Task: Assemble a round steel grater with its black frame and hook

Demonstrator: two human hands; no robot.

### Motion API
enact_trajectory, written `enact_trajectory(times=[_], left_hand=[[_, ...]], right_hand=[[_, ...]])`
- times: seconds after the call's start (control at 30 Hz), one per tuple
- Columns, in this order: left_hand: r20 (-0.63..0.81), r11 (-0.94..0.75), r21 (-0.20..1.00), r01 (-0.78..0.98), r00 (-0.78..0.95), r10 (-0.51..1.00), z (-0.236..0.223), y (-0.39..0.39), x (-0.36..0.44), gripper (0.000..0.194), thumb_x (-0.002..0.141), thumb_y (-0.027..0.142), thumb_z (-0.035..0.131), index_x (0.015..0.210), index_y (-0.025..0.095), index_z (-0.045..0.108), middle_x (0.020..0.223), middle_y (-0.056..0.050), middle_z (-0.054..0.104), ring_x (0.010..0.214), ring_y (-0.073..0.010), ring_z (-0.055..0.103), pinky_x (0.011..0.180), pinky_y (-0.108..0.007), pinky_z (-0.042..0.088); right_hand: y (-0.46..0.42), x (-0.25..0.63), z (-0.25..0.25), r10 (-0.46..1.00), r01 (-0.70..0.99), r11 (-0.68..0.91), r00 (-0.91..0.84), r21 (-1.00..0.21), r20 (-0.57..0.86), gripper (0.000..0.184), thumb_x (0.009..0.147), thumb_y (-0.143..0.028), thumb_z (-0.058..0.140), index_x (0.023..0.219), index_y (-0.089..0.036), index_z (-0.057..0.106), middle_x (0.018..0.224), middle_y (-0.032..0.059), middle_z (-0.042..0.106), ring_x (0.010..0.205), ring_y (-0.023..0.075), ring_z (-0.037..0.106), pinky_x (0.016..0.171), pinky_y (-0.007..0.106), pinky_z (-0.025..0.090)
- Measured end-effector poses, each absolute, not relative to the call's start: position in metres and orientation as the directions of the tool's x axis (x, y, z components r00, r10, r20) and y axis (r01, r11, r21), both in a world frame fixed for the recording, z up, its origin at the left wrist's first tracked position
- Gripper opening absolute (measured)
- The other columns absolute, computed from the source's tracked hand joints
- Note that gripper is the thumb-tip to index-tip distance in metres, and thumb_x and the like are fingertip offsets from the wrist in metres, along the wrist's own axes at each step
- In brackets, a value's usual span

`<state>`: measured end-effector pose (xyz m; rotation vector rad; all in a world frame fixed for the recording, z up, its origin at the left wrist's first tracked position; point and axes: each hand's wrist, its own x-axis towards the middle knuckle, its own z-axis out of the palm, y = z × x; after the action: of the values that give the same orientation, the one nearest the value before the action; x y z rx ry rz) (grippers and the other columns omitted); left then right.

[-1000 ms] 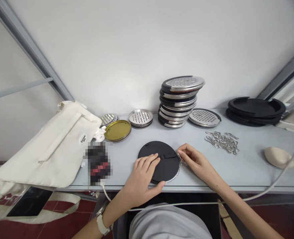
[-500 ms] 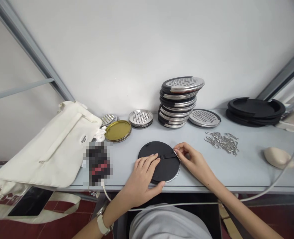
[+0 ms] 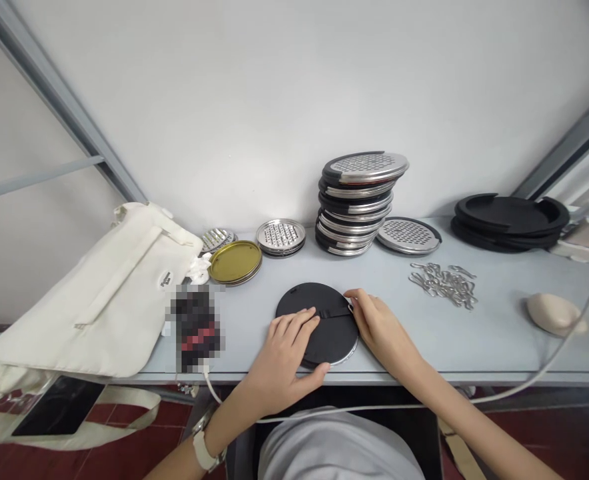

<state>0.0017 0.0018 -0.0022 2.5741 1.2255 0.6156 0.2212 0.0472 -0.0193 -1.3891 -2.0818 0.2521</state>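
Note:
A round black disc with a silvery lower rim lies near the table's front edge, a narrow slot and strap-like strip across its upper face. My left hand rests flat on its left part, fingers stretched out and thumb at the near edge. At the right edge, by the end of the strip, my right hand is closed, thumb and fingertips pinched together against the rim. Something small and shiny shows at those fingertips, mostly hidden. Loose metal hooks are heaped to the right, beyond that hand.
Behind the disc rises a tall leaning stack of black-edged grater discs, with another grater disc beside it. Gold lids and metal graters stand left. Black round trays, a beige mouse and a white bag flank these.
My right hand has turned and drawn in closer over the disc's right edge, so its fingertips now hide more of the small shiny piece. My left hand stays put.

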Motion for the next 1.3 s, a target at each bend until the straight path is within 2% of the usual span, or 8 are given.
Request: enact_trajectory(times=[0.2, 0.37, 0.57, 0.73, 0.9, 1.1, 1.3], left_hand=[[0.277, -0.627, 0.372, 0.684, 0.562, 0.779, -0.0012, 0.0015, 0.0018, 0.056, 0.089, 0.034, 0.055, 0.140, 0.020, 0.036, 0.146, -0.011, 0.039, 0.132, -0.0268, 0.036, 0.108, -0.046, 0.030], [0.259, -0.623, 0.375, 0.687, 0.567, 0.782, -0.0005, 0.0013, 0.0016, 0.056, 0.089, 0.035, 0.054, 0.140, 0.019, 0.036, 0.147, -0.011, 0.038, 0.132, -0.0271, 0.035, 0.108, -0.046, 0.029], [0.243, -0.617, 0.371, 0.694, 0.569, 0.786, -0.0007, 0.0014, 0.0013, 0.056, 0.090, 0.035, 0.054, 0.140, 0.019, 0.035, 0.148, -0.010, 0.036, 0.133, -0.0261, 0.034, 0.109, -0.045, 0.028], [0.246, -0.622, 0.361, 0.694, 0.573, 0.782, -0.0013, 0.0018, 0.0009, 0.057, 0.090, 0.035, 0.054, 0.140, 0.019, 0.034, 0.148, -0.010, 0.035, 0.133, -0.0255, 0.033, 0.109, -0.044, 0.028], [0.236, -0.621, 0.354, 0.699, 0.576, 0.783, -0.0022, 0.0020, 0.0006, 0.057, 0.090, 0.035, 0.054, 0.141, 0.019, 0.034, 0.149, -0.009, 0.034, 0.134, -0.0241, 0.031, 0.110, -0.042, 0.025], [0.232, -0.622, 0.356, 0.697, 0.579, 0.782, -0.0012, 0.0019, 0.0008, 0.057, 0.090, 0.035, 0.054, 0.140, 0.018, 0.034, 0.149, -0.008, 0.033, 0.134, -0.0239, 0.030, 0.110, -0.041, 0.024], [0.236, -0.622, 0.356, 0.698, 0.576, 0.782, -0.0009, 0.0023, 0.0010, 0.057, 0.090, 0.035, 0.055, 0.140, 0.018, 0.034, 0.149, -0.009, 0.034, 0.134, -0.0246, 0.031, 0.110, -0.042, 0.025]], right_hand=[[0.0475, 0.2205, -0.0211, 0.892, 0.803, 0.409, -0.250, -0.434, 0.377, 0.024, 0.095, -0.020, 0.028, 0.109, -0.018, 0.047, 0.088, 0.0141, 0.066, 0.081, 0.0288, 0.063, 0.072, 0.039, 0.048], [0.0480, 0.2210, -0.0199, 0.936, 0.803, 0.315, -0.175, -0.506, 0.306, 0.025, 0.097, -0.024, 0.027, 0.111, -0.018, 0.046, 0.082, 0.0123, 0.067, 0.072, 0.0270, 0.065, 0.063, 0.035, 0.048], [0.0501, 0.2170, -0.0168, 0.954, 0.785, 0.255, -0.110, -0.564, 0.278, 0.028, 0.098, -0.027, 0.023, 0.111, -0.018, 0.047, 0.078, 0.0102, 0.067, 0.067, 0.0250, 0.065, 0.059, 0.032, 0.045], [0.0546, 0.2142, -0.0183, 0.948, 0.782, 0.260, -0.094, -0.567, 0.305, 0.030, 0.099, -0.029, 0.023, 0.110, -0.019, 0.048, 0.072, 0.0073, 0.065, 0.062, 0.0238, 0.064, 0.057, 0.030, 0.043], [0.0560, 0.2186, -0.0193, 0.964, 0.750, 0.247, -0.124, -0.614, 0.237, 0.028, 0.099, -0.032, 0.022, 0.107, -0.022, 0.047, 0.065, 0.0026, 0.061, 0.054, 0.0220, 0.061, 0.054, 0.028, 0.041], [0.0541, 0.2225, -0.0181, 0.960, 0.655, 0.279, -0.175, -0.702, 0.219, 0.020, 0.100, -0.035, 0.026, 0.101, -0.025, 0.043, 0.074, 0.0022, 0.062, 0.061, 0.0204, 0.062, 0.059, 0.028, 0.043], [0.0538, 0.2222, -0.0168, 0.952, 0.589, 0.304, -0.170, -0.749, 0.253, 0.014, 0.099, -0.035, 0.034, 0.100, -0.024, 0.043, 0.067, -0.0018, 0.055, 0.057, 0.0172, 0.055, 0.058, 0.026, 0.041]])
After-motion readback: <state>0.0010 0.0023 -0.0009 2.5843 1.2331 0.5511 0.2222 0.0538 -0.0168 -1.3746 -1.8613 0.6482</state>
